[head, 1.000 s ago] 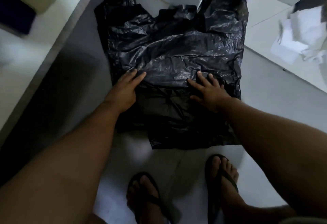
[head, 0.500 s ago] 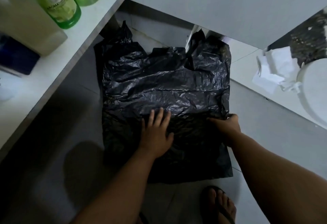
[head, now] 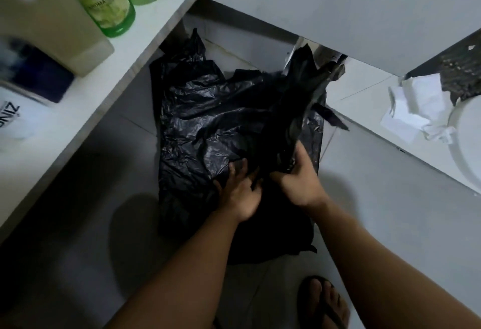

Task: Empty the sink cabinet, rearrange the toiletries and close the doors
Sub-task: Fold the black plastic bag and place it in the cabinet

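Both forearms are bare from the lower edge of the view up to the wrists, with no sleeve, watch, bracelet or ring to be seen on them. The left hand (head: 240, 194) and the right hand (head: 299, 181) are bare too, without gloves. At the bottom of the view one foot wears a dark flip-flop sandal (head: 324, 302) with a thin dark strap running between the toes. The toes are uncovered.
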